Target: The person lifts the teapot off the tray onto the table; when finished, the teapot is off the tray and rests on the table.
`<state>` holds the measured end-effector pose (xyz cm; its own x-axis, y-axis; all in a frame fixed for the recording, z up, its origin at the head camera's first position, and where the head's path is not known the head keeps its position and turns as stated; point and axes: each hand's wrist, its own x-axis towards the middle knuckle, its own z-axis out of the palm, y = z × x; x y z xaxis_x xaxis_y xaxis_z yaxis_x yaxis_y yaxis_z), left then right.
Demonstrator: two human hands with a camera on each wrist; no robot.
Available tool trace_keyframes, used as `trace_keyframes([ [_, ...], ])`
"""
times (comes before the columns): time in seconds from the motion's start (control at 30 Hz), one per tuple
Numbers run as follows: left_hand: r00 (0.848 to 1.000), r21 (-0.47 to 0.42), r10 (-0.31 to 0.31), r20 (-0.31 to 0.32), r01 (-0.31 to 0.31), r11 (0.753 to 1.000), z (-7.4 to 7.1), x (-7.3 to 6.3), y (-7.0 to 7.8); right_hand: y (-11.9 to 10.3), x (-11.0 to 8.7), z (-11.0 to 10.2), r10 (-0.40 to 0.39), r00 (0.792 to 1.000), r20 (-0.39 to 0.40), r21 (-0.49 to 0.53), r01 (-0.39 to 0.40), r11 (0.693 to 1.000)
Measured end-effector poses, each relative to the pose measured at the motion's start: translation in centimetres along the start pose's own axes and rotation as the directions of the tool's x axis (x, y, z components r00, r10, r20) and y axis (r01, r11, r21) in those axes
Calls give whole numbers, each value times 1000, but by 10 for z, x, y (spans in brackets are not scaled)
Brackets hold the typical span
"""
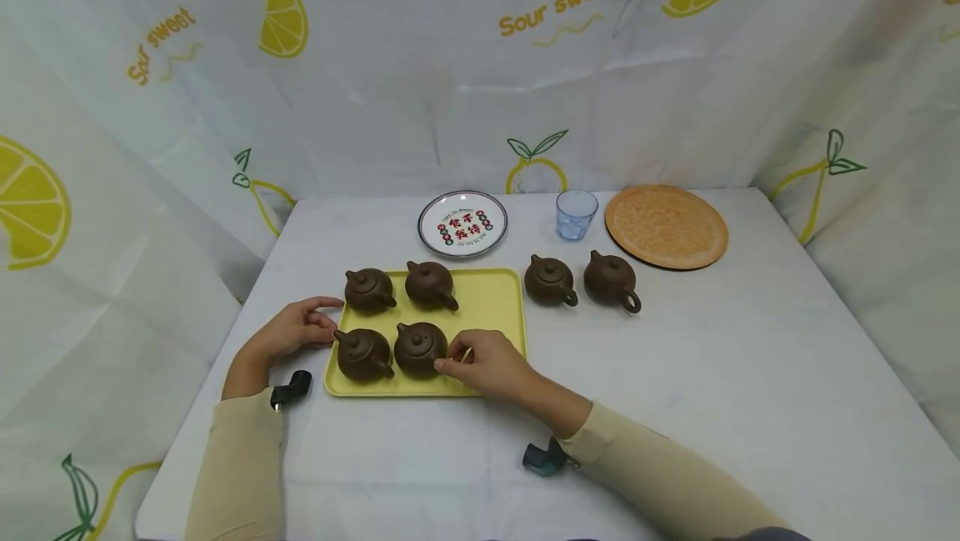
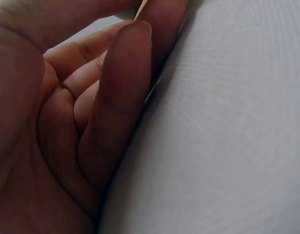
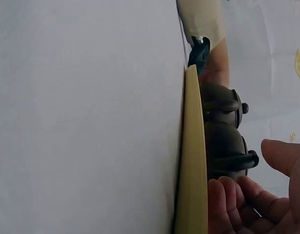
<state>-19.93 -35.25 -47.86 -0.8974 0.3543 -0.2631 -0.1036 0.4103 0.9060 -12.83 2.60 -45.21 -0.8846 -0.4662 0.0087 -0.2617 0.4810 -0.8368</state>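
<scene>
A yellow tray (image 1: 487, 299) carries several brown teapots. My left hand (image 1: 303, 326) rests at the tray's left edge with loosely bent fingers, close to the spout of the front left teapot (image 1: 363, 355). In the left wrist view, its fingers (image 2: 118, 92) lie against the white tabletop, and a sliver of tray shows at the top. My right hand (image 1: 487, 362) is at the handle side of the front right teapot (image 1: 420, 349). The right wrist view shows its thumb (image 3: 281, 155) apart from the fingers, whose tips are beside that teapot's body, below the handle (image 3: 235, 162).
Two more brown teapots (image 1: 549, 280) stand on the table right of the tray. Behind are a white plate (image 1: 462, 224) with red characters, a blue glass (image 1: 576, 214) and a round tan board (image 1: 666, 227). A lemon-print curtain (image 1: 420, 107) encloses the table.
</scene>
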Motion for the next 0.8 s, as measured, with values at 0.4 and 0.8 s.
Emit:
trace_keyframes([
  [0.4, 1000, 2, -9, -4, 9, 1000, 3, -2, 2, 0, 0, 12, -12, 997, -72, -39, 10, 999],
  [0.8, 1000, 35, -1, -3, 1, 999, 3, -3, 4, 3, -15, -7, -60, 977, -205, -65, 47, 997],
])
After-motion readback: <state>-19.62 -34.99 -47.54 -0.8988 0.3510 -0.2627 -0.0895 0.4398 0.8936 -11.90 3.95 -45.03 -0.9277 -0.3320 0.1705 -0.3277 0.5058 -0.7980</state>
